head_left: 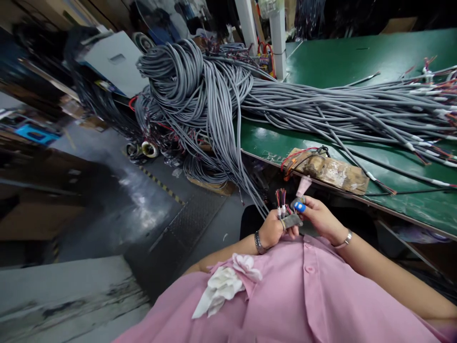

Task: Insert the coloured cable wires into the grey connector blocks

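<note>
Close in front of my pink shirt, my left hand point(270, 232) is closed around the ends of several grey cables. Their thin coloured wires point(280, 195), mostly red and dark, stick up above the fist, with white wraps at the base. A grey wrapping point(292, 220) covers one of its fingers. Right beside it, my right hand point(323, 220) is pinched shut near these wires. A blue piece with white spots point(299, 206) shows at its thumb tip. What the pinched fingers hold is too small to make out.
A large bundle of grey cables point(221, 100) lies across the green table point(350, 52) and hangs over its edge. A worn wooden block point(328, 169) with red and black leads sits at the near edge. A white post point(277, 43) stands behind. Tape rolls point(149, 149) lie below left.
</note>
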A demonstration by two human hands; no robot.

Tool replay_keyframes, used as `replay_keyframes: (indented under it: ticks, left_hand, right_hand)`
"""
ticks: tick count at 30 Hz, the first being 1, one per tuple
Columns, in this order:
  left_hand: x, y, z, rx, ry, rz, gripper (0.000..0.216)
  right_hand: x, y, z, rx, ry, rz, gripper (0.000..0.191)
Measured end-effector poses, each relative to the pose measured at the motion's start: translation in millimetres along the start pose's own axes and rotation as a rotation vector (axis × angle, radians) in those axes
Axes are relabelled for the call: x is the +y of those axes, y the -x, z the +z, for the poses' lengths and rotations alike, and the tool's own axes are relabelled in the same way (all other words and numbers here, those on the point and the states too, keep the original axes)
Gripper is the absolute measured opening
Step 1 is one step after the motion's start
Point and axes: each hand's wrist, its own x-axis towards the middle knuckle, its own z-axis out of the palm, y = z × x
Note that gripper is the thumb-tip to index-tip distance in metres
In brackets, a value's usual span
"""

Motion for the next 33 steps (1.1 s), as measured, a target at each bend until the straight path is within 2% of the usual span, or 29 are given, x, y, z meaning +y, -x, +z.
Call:
replay_keyframes:
  ticks: [3,5,11,13,17,24,30,33]
  left_hand:
    - [-3.2,-1.1,-2.1,0.101,0.048,0.035,0.04]
    - [-4.0,-1.8,-3.3,0.148,0.056,0.058,0.038]
    - [-1.4,-2.1,-2.1,0.152,-0.032,0.062,0.038]
    - [-0.4,-1.3,-1.7,0.138,-0.059,0.052,0.038]
    - [-0.7,-0.8,-2.5,0.139,-0.053,0.054,0.038]
    - [-8.9,-8.2,-3.8,0.28,0.14,0.072,0.043]
    - [-9.9,-6.7,-4.9,0.264,0.097,0.074,0.041]
    - [-8.0,-5.6,-4.5,0.214,0.067,0.049,0.044]
  right_hand:
    - [7.6,0.8,-1.9,0.069,-0.188,0.067,0.032]
    - [10.4,3.9,-3.3,0.09,-0.234,0.089,0.034]
    - [-0.7,8.6,1.4,0.059,0.073,0.051,0.03]
    - [-4.7,7.1,4.0,0.041,0.106,0.062,0.03]
    - [-2.2,4.8,5.7,0.014,0.05,0.048,0.027]
    - [3.5,4.7,4.6,0.088,-0.042,-0.005,0.022]
    - [-2.6,0.7,4.8,0.093,-0.087,0.1,0.026]
    - [-5.3,-1.4,7.5,0.079,-0.035,0.084,0.027]
